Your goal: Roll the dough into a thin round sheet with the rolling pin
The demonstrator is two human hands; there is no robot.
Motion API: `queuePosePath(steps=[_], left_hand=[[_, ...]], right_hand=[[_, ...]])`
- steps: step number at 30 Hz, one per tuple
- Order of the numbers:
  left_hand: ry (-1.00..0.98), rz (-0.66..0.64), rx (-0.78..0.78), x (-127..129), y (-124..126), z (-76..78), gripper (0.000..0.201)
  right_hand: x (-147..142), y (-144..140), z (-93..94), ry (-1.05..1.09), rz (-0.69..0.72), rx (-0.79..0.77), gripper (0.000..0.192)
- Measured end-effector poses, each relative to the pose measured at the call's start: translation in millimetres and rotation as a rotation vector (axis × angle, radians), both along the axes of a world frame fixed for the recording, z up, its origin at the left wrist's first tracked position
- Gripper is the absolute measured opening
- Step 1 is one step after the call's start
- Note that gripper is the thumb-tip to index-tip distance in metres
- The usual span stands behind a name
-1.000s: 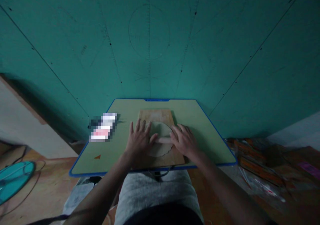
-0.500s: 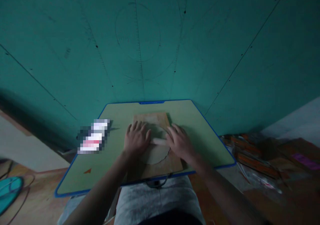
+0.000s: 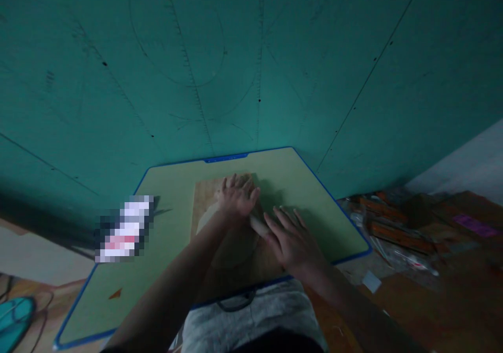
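A pale rolling pin (image 3: 258,226) lies slantwise across a flat, rounded sheet of dough (image 3: 231,252). Beneath the dough is a wooden board (image 3: 202,191). My left hand (image 3: 237,200) presses on the pin's far left end, its fingers spread and pointing away from me. On the near right end rests my right hand (image 3: 294,239), palm down with the fingers apart. Both palms hide the ends of the pin, and my left forearm covers part of the dough.
The board lies on a pale table (image 3: 173,185) with a blue rim, against a green wall (image 3: 243,70). A pixelated upright object (image 3: 126,230) and a small orange triangle (image 3: 115,293) are at the left. Bundled items in plastic (image 3: 401,232) lie on the floor at the right.
My left hand has moved forward and right, and my right hand slightly back and right. The pin has turned from nearly crosswise to a slant. The camera view has tilted.
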State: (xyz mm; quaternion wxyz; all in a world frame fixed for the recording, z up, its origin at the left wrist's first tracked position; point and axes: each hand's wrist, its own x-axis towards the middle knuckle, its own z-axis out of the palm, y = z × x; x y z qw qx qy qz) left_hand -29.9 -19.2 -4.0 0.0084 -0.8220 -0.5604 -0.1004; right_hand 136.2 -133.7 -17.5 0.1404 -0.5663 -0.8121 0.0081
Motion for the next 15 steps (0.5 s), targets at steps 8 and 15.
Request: queuePosePath(steps=[8, 15], left_hand=[[-0.013, -0.023, 0.035, -13.1, -10.6, -0.8, 0.048], [0.011, -0.097, 0.248, -103.5, -75.6, -35.3, 0.057]], right_hand=[[-20.1, -22.7, -5.4, 0.023, -0.075, 0.058, 0.049], [-47.6, -51.5, -6.0, 0.1, 0.106, 0.124, 0.06]])
